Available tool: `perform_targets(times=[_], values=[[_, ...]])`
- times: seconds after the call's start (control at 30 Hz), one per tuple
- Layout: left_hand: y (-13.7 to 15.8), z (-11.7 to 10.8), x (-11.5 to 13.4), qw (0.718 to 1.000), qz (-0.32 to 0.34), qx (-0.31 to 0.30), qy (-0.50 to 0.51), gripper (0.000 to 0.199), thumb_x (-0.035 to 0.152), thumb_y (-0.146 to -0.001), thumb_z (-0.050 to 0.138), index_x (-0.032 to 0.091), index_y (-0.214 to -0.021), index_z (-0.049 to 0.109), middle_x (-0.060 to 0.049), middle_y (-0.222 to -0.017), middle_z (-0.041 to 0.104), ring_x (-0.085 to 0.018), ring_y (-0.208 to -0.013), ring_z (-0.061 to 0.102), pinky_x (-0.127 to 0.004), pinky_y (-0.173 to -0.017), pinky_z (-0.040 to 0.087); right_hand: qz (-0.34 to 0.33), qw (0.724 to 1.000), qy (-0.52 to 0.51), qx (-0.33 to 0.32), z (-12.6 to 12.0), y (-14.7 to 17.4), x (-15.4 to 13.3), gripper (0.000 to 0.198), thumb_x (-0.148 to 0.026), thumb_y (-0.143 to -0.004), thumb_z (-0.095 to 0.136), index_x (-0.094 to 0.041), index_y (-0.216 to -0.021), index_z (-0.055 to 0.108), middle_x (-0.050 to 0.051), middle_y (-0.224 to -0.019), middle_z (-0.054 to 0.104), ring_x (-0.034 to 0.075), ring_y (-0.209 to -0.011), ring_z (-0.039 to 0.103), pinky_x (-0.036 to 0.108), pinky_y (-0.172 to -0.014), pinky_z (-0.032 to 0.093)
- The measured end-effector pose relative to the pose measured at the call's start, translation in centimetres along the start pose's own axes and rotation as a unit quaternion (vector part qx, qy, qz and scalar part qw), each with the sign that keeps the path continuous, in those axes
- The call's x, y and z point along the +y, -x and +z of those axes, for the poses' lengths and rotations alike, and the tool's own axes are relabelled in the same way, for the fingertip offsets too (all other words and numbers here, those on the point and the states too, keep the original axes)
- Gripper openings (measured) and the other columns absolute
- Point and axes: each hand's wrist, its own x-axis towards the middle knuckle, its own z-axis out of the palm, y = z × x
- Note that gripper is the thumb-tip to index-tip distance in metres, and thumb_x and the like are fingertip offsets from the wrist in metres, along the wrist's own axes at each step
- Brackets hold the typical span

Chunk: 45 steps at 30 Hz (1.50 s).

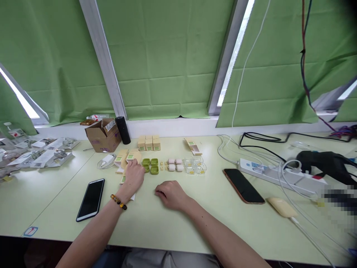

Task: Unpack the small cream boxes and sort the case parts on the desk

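My left hand (135,175) is closed, its fingers bent down over a flat tan carton (134,155) with a pale green square window. More flat cartons (121,159) lie beside it, and another one (122,180) is partly under the hand. The fingertips themselves are hidden. Just right of this hand stand several small green square trays (154,169). Loosely curled, my right hand (170,194) rests on the table with nothing visible in it. Beyond it are tiny yellowish pieces (161,168), pale pink rounded cases (171,168) and clear plastic trays (200,169) with yellow stickers.
Several folded tan boxes (149,144) stand at the back, near an open cardboard box (103,138) and a black cylinder (123,130). One phone (90,199) lies left, another phone (243,185) right. A power strip (279,176) with cables lies farther right. Bagged items (51,158) cover the left.
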Motion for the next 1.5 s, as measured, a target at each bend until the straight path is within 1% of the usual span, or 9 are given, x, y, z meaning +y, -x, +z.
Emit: perform_targets(times=[0.07,0.17,0.27,0.4,0.6,0.7,1.0,1.33,1.5], values=[[0.1,-0.2,0.0,1.0,-0.002,0.009,0.0,0.029,0.009,-0.091,0.053,0.016,-0.074,0.076,-0.019,-0.078,0.072,-0.036,-0.102,0.052,-0.047,-0.084,0.032,-0.002,1.0,-0.002,0.002,0.0,0.0,0.1,0.018,-0.021,-0.098,0.056,-0.023,-0.091,0.073,0.002,-0.085,0.078,0.016,-0.075,0.067,0.028,-0.062,0.027],[0.3,-0.6,0.5,0.999,0.002,0.05,0.013,0.028,0.013,-0.094,0.053,0.017,-0.077,0.075,-0.016,-0.081,0.072,-0.035,-0.104,0.051,-0.047,-0.085,0.032,-0.005,1.0,-0.004,0.002,0.1,0.1,0.1,0.018,-0.022,-0.099,0.056,-0.023,-0.093,0.073,0.002,-0.087,0.079,0.016,-0.076,0.067,0.028,-0.063,0.028],[0.4,-1.0,1.4,0.995,0.04,0.078,0.045,0.02,0.017,-0.095,0.056,0.019,-0.085,0.073,-0.013,-0.085,0.071,-0.032,-0.105,0.049,-0.045,-0.086,0.033,-0.006,1.0,-0.003,0.001,0.1,0.0,0.1,0.018,-0.022,-0.099,0.056,-0.023,-0.094,0.073,0.002,-0.088,0.079,0.016,-0.078,0.068,0.028,-0.064,0.03],[0.1,-0.8,2.4,0.993,0.085,0.053,0.06,0.018,0.019,-0.095,0.059,0.02,-0.085,0.073,-0.012,-0.082,0.069,-0.031,-0.105,0.049,-0.044,-0.085,0.035,-0.006,1.0,-0.003,0.003,0.2,0.0,0.1,0.018,-0.022,-0.098,0.056,-0.023,-0.094,0.074,0.002,-0.089,0.08,0.017,-0.079,0.069,0.028,-0.065,0.032],[-0.7,-0.2,2.7,0.994,0.095,0.022,0.043,0.027,0.006,-0.092,0.053,0.02,-0.083,0.075,-0.014,-0.084,0.069,-0.031,-0.106,0.05,-0.045,-0.086,0.034,-0.006,1.0,-0.001,0.002,0.1,0.0,0.0,0.019,-0.022,-0.098,0.056,-0.023,-0.095,0.074,0.003,-0.089,0.08,0.017,-0.079,0.069,0.028,-0.064,0.031],[-0.9,-0.2,2.8,0.995,0.088,0.013,0.042,0.028,0.004,-0.091,0.052,0.019,-0.081,0.074,-0.013,-0.085,0.071,-0.031,-0.107,0.05,-0.045,-0.085,0.033,-0.006,1.0,0.001,0.002,0.0,-0.1,-0.1,0.02,-0.023,-0.099,0.056,-0.023,-0.094,0.075,0.003,-0.089,0.08,0.017,-0.08,0.07,0.028,-0.065,0.032],[-1.1,0.0,2.8,0.997,0.072,0.01,0.033,0.027,0.003,-0.089,0.052,0.018,-0.081,0.074,-0.014,-0.084,0.071,-0.032,-0.107,0.05,-0.045,-0.085,0.033,-0.007,1.0,0.002,0.004,0.0,0.0,0.0,0.021,-0.025,-0.1,0.055,-0.023,-0.093,0.075,0.003,-0.086,0.079,0.016,-0.076,0.067,0.028,-0.063,0.03],[-0.8,0.4,2.8,0.997,0.069,0.028,0.029,0.028,0.003,-0.089,0.052,0.02,-0.077,0.071,-0.013,-0.083,0.071,-0.031,-0.105,0.05,-0.045,-0.083,0.031,-0.003,1.0,0.0,0.004,0.1,-0.1,0.0,0.019,-0.024,-0.099,0.056,-0.024,-0.095,0.075,0.002,-0.089,0.079,0.017,-0.08,0.069,0.028,-0.065,0.032],[-0.9,0.4,2.7,0.997,0.067,0.031,0.037,0.028,0.003,-0.089,0.053,0.02,-0.077,0.071,-0.013,-0.082,0.071,-0.032,-0.103,0.05,-0.045,-0.083,0.031,-0.001,1.0,0.002,-0.009,-0.2,-0.1,-0.1,0.018,-0.022,-0.098,0.057,-0.024,-0.096,0.075,0.003,-0.09,0.079,0.017,-0.08,0.069,0.027,-0.066,0.032]])
